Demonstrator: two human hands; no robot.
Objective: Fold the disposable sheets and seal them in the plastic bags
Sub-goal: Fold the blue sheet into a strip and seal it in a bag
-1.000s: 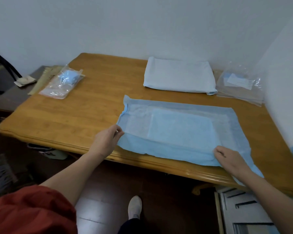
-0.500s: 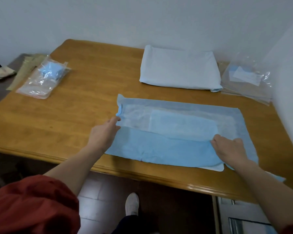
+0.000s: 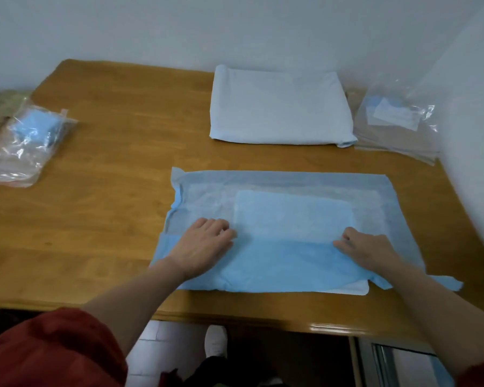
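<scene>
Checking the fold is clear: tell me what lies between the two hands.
Head view: only the folded-over flap of the blue sheet lies between the left hand and right hand.

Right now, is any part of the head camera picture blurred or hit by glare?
Head view: motion blur smears the right edge; glare glints on the clear bag at far right and the bagged sheet at left; a highlight sits on the near edge of the table; the blue sheet is soft but readable.
</scene>
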